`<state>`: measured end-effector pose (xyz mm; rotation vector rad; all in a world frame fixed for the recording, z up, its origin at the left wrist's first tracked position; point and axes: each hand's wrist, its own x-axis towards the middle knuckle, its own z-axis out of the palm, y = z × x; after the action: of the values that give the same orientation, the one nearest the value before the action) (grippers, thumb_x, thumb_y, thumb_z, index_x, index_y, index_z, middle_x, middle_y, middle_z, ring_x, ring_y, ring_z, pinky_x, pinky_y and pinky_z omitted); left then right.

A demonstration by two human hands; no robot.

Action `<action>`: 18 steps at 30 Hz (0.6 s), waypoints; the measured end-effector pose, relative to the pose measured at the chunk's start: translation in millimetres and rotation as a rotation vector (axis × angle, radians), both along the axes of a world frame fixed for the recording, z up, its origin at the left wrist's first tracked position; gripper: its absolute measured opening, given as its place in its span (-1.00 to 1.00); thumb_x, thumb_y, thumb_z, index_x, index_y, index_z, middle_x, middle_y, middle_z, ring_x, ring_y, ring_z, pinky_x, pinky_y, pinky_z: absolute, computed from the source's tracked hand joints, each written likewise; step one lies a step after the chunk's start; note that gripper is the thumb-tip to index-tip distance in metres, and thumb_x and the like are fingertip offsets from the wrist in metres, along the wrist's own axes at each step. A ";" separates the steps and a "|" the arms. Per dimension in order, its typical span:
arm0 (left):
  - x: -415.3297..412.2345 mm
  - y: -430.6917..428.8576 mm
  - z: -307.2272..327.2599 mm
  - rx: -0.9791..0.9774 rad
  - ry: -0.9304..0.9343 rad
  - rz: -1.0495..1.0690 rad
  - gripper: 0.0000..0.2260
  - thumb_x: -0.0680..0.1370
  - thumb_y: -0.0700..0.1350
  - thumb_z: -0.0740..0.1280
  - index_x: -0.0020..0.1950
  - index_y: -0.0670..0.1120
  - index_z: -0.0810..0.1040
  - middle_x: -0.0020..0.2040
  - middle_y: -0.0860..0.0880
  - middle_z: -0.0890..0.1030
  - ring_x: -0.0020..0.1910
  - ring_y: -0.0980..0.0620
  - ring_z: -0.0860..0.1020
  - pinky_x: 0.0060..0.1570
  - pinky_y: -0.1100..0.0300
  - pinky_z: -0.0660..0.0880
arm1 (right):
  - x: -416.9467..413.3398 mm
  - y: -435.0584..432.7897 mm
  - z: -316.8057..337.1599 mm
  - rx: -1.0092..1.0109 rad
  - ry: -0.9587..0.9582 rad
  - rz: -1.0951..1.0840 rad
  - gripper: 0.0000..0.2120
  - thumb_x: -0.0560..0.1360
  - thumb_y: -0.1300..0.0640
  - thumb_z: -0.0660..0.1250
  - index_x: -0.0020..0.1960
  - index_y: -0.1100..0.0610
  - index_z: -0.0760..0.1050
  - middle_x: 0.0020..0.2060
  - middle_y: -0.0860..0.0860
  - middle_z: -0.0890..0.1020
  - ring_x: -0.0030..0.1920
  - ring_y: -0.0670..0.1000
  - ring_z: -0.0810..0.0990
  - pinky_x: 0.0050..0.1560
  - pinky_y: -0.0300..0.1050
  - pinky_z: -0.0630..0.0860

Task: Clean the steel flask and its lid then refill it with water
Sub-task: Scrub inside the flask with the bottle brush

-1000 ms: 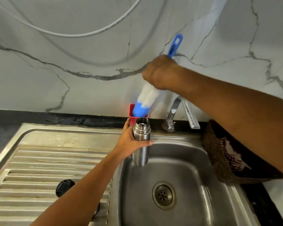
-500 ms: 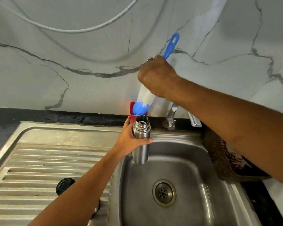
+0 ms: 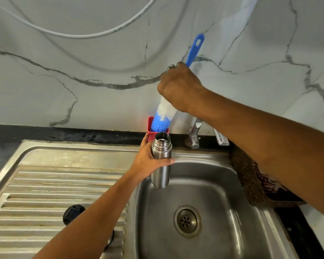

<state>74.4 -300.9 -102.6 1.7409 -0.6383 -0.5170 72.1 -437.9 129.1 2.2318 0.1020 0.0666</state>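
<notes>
My left hand (image 3: 148, 161) grips the open steel flask (image 3: 160, 161) upright over the back left corner of the sink basin (image 3: 204, 184). My right hand (image 3: 180, 86) holds a bottle brush (image 3: 165, 116) by its blue handle, tilted, with the blue and white bristles just above and behind the flask's mouth. The bristle tip sits at the red cup (image 3: 151, 128) behind the flask. The black lid (image 3: 71, 214) lies on the ribbed draining board (image 3: 45, 193), partly hidden by my left forearm.
A steel tap (image 3: 195, 135) stands behind the basin, under my right arm. A dark woven basket (image 3: 254, 184) sits at the basin's right. The drain (image 3: 187, 220) is in the basin's middle. A marble wall with a hanging grey hose (image 3: 79, 35) is behind.
My right hand has lowered the brush slightly and shifted it left, bringing the bristles closer to the flask's mouth. My left hand and the flask have hardly moved.
</notes>
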 end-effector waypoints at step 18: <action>0.7 -4.7 8.8 0.029 0.041 0.032 -0.20 0.28 0.01 0.72 0.47 0.00 0.52 0.65 0.16 0.14 0.42 0.06 0.44 0.53 -0.08 0.35 | -51.1 -13.2 14.3 0.340 -0.052 -0.176 -0.87 0.56 0.28 0.35 0.06 0.09 0.55 -0.07 0.08 0.58 -0.10 0.14 0.53 -0.05 0.04 0.38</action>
<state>75.1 -305.6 -93.8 1.7608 -0.5759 -0.5412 21.0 -451.1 143.4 2.5669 -0.1443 0.0484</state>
